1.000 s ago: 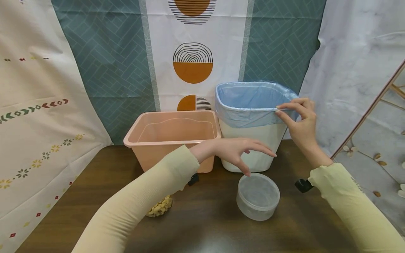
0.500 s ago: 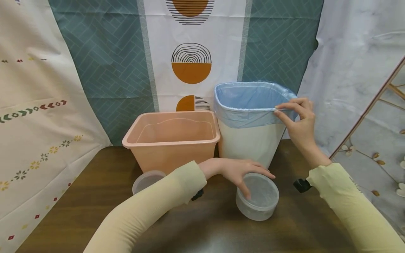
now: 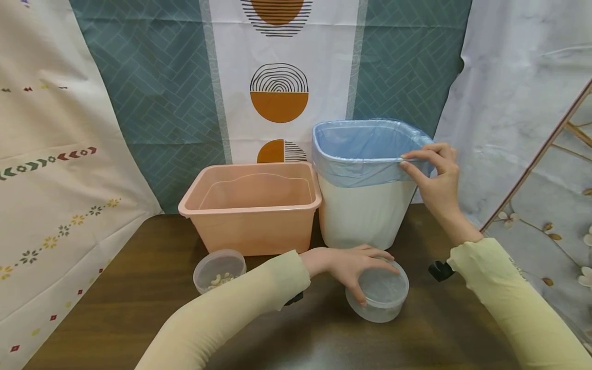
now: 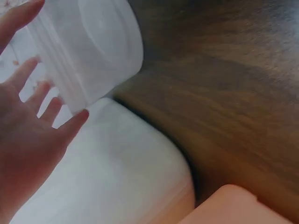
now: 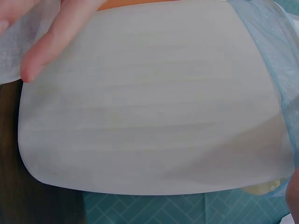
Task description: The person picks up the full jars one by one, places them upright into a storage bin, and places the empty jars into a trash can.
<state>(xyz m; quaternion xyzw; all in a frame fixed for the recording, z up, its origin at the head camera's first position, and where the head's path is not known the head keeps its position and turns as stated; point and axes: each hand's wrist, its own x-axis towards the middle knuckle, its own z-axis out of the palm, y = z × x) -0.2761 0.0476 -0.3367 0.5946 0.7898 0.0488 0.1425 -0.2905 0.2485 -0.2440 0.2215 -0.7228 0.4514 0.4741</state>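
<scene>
My left hand [image 3: 353,270] reaches over a round translucent plastic container [image 3: 379,311] on the table. Its thumb is at the near side and its fingers spread over the far rim. In the left wrist view the fingers stand fairly straight around the rim of the container [image 4: 105,46]. My right hand [image 3: 439,172] pinches the light blue bin liner [image 3: 361,172] at the near right rim of a white bin [image 3: 365,210]. In the right wrist view the bin wall [image 5: 149,102] fills most of the picture. Part of the left hand [image 5: 56,37] shows at its top left.
A peach plastic tub [image 3: 254,226] stands left of the bin. In front of it a second round container [image 3: 208,262] holds cashew nuts, partly hidden by the left sleeve. Patterned curtains [image 3: 162,103] hang behind the dark wooden table [image 3: 129,298].
My left hand has come down from above onto the round container. The sleeve has uncovered the container of cashews. My right hand keeps its pinch on the liner.
</scene>
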